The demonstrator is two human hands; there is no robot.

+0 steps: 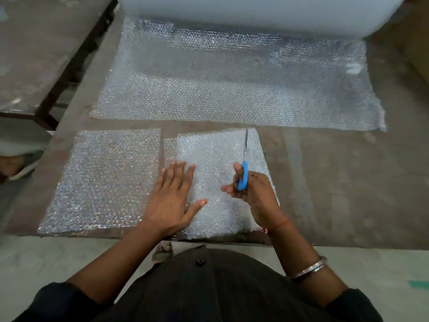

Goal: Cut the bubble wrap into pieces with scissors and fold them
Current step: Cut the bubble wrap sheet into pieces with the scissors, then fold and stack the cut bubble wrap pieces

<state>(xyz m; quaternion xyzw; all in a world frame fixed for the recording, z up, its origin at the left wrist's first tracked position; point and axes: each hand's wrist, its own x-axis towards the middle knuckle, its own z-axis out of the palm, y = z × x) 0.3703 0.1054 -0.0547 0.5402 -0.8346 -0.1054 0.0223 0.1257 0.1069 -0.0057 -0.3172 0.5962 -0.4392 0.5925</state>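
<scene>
A folded piece of bubble wrap lies on the table right in front of me. My left hand presses flat on its left part, fingers straight and spread. My right hand grips blue-handled scissors, whose closed blades point away from me over the folded piece. A single flat cut piece lies to the left. Farther back, a wide sheet runs out from the big white roll at the table's far end.
The dark brown table has its near edge just before my body. A second brown table with a dark frame stands at the far left. Someone's foot in a sandal shows at the left edge.
</scene>
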